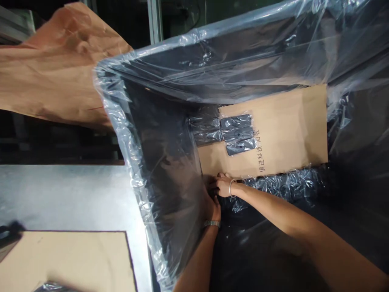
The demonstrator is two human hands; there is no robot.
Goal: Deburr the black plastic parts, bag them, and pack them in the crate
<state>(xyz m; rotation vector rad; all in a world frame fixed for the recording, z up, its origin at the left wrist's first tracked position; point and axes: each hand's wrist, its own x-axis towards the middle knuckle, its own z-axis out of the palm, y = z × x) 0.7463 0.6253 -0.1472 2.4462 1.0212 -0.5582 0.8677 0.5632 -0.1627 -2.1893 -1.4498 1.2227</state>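
Head view, single frame. Both forearms reach down into a large black bin (pixel 158 134) lined with a clear plastic liner (pixel 127 134). Left hand (pixel 212 207), metal watch (pixel 212 223) at the wrist, sits low against the bin's left inner wall; its fingers point up toward the corner of a cardboard sheet (pixel 282 129) and are partly lost in shadow and film, so how far they are curled and whether they hold anything cannot be told. Right hand (pixel 224 185), thin bracelet (pixel 231 187) at the wrist, lies just above the left hand, fingertips at the near left corner of the cardboard sheet, touching or just beside its edge; grip not readable. Up and away from both sets of fingers, on the sheet's left part, lie small dark bagged parts (pixel 237 134) in two short rows, clear of the fingers. To the right of the right hand, along the sheet's near edge, more bagged parts (pixel 282 184) show under it. Outside the bin: brown paper (pixel 54 69) upper left, a metal table (pixel 69 194) with another cardboard piece (pixel 67 259) lower left.
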